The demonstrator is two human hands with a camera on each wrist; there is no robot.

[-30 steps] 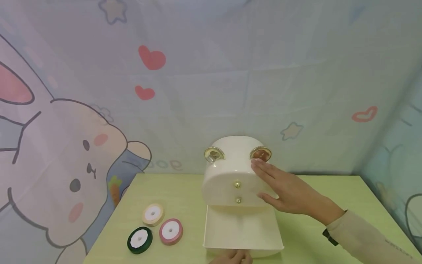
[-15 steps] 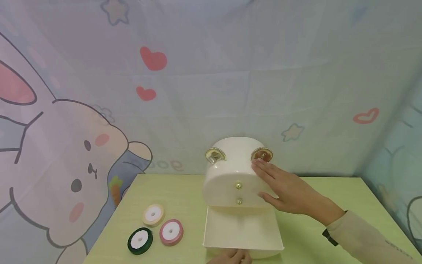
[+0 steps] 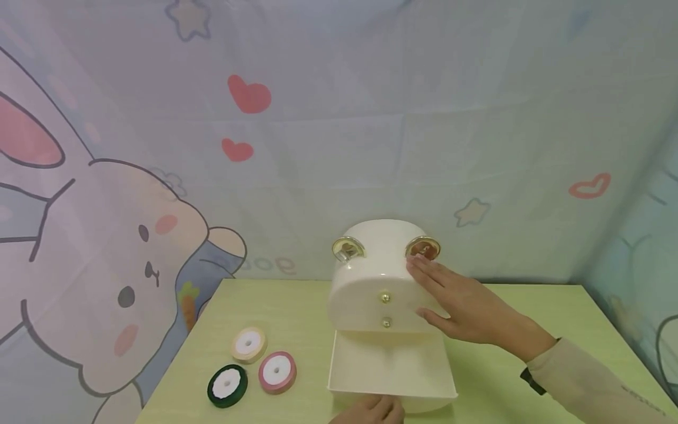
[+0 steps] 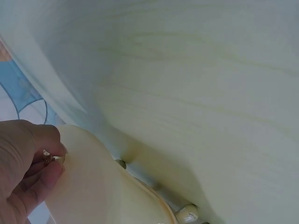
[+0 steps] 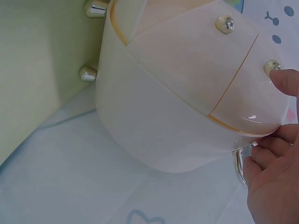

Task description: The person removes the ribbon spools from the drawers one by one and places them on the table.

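Note:
A glossy cream storage box (image 3: 360,303) with a rounded top stands on the table, two small gold knobs (image 3: 385,298) on its upper front. Its bottom drawer (image 3: 392,365) is pulled out toward me, and nothing lies inside. My left hand (image 3: 371,410) is at the drawer's front; in the left wrist view its thumb and fingers pinch a small gold knob (image 4: 48,158). With fingers extended, my right hand (image 3: 461,303) rests against the box's upper right side, below a round gold-rimmed fitting (image 3: 422,248). In the right wrist view, its thumb is close to the top knob (image 5: 272,66).
Left of the box, three ribbon spools lie flat: cream (image 3: 249,344), pink (image 3: 278,373) and dark green (image 3: 227,386). The pale green table (image 3: 535,330) ends at a printed cloth backdrop (image 3: 339,129). Short gold feet (image 5: 88,73) support the box.
The drawer's front edge and my left hand have shifted very slightly toward the box. My right hand stays in place against it. The whole head view has drifted a little.

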